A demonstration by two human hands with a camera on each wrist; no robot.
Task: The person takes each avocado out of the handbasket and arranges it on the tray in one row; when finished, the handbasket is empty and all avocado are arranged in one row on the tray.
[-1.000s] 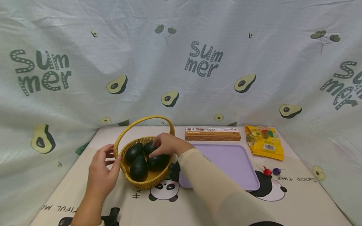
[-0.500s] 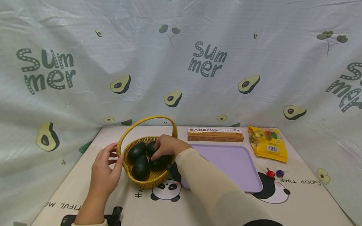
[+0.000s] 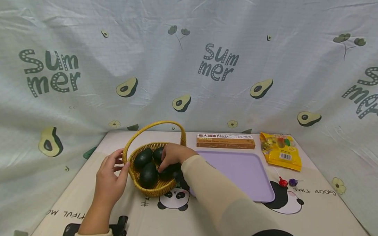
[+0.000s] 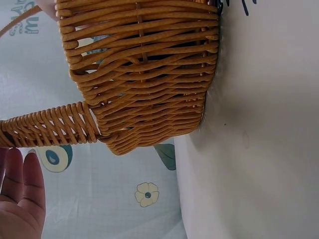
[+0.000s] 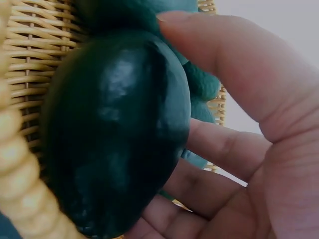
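A yellow woven basket (image 3: 152, 192) with a tall hoop handle (image 3: 154, 123) stands on the left part of the table, holding several dark green avocados (image 3: 148, 175). My left hand (image 3: 110, 181) holds the handle's left foot between thumb and fingers; in the left wrist view its fingers (image 4: 22, 184) lie beside the handle. Reaching in from the right, my right hand (image 3: 176, 156) has thumb and fingers round an avocado (image 3: 170, 169) at the basket's right side. Up close, that avocado (image 5: 114, 129) fills much of the right wrist view, with fingers behind it and the thumb above.
Right of the basket lies a lilac tray (image 3: 241, 171), partly covered by my right sleeve. A pasta box (image 3: 225, 141) sits behind it. Farther right are a yellow bag (image 3: 280, 151), a red lollipop (image 3: 283, 182) and a purple one (image 3: 293, 182). A printed curtain hangs behind.
My right hand has moved slightly lower in the basket, its thumb dropping along the right-side avocado. My left hand keeps its place at the handle. The whole head view has shifted a little.
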